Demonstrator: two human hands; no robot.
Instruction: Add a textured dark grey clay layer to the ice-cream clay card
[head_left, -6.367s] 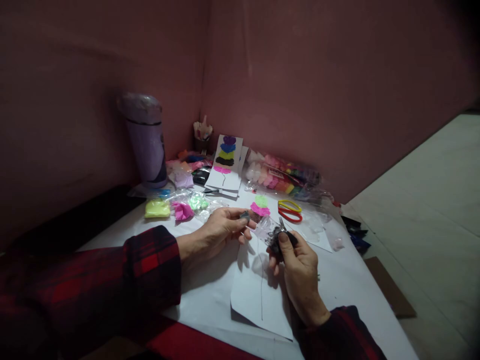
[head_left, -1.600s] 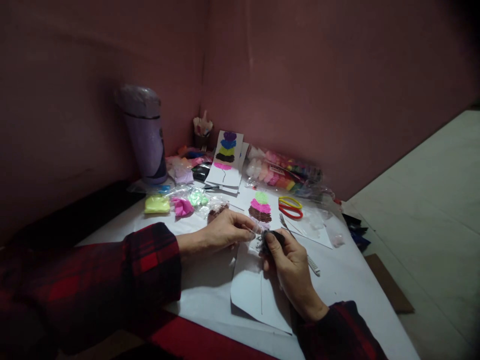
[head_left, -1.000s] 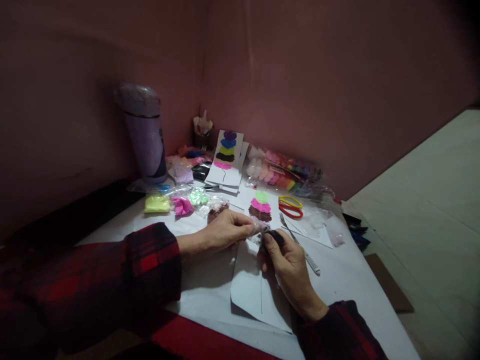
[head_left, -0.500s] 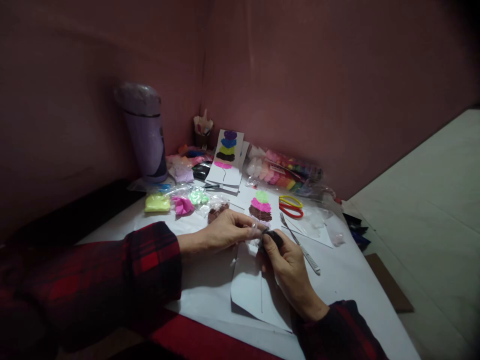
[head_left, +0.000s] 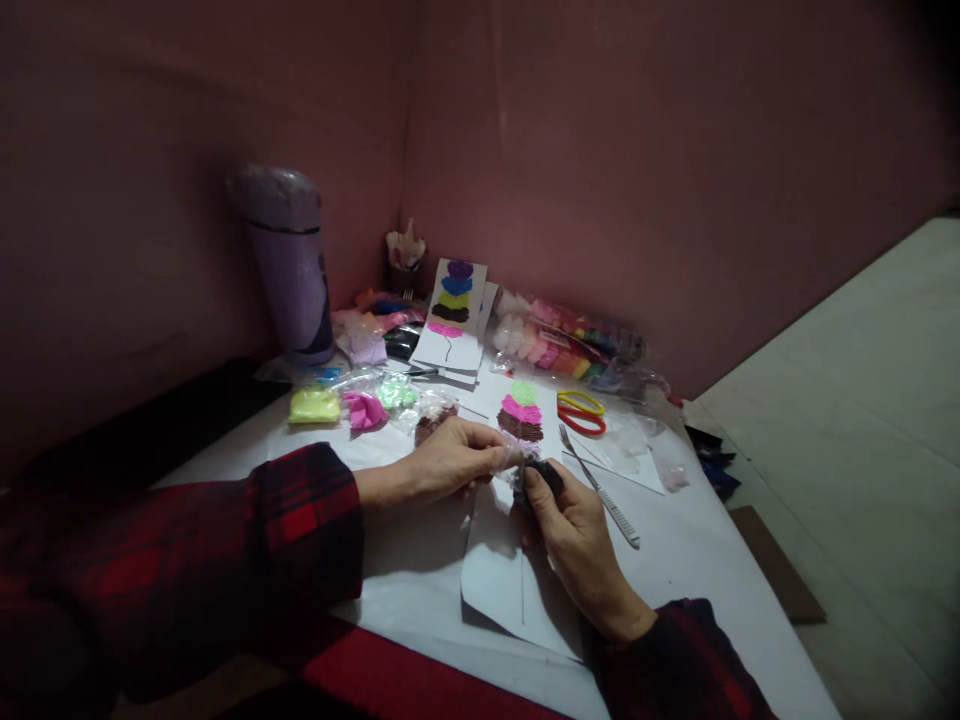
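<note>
My right hand (head_left: 574,535) is closed around a lump of black modelling clay (head_left: 547,480), with the thumb pressed on top. My left hand (head_left: 457,462) pinches the clear plastic wrapper (head_left: 510,460) at the clay's left side. Both hands hover over a white paper sheet (head_left: 491,585) marked with a thin line. Beyond my fingertips, the paper carries textured clay bands: light green (head_left: 523,393), pink (head_left: 521,411) and brown (head_left: 520,427), with a pale lilac one partly hidden. A metal fork (head_left: 604,495) lies right of the paper.
Yellow-and-red-handled scissors (head_left: 581,412) lie past the fork. Wrapped yellow clay (head_left: 313,406), pink clay (head_left: 365,411) and brown clay (head_left: 436,424) sit at the left. Behind are a finished-looking card (head_left: 450,345), clay packs (head_left: 555,345) and a tall purple tumbler (head_left: 292,280) against the wall.
My left fingers and the wrapper have shifted slightly, and the black clay in my right hand has turned a little. The things on the table stay put.
</note>
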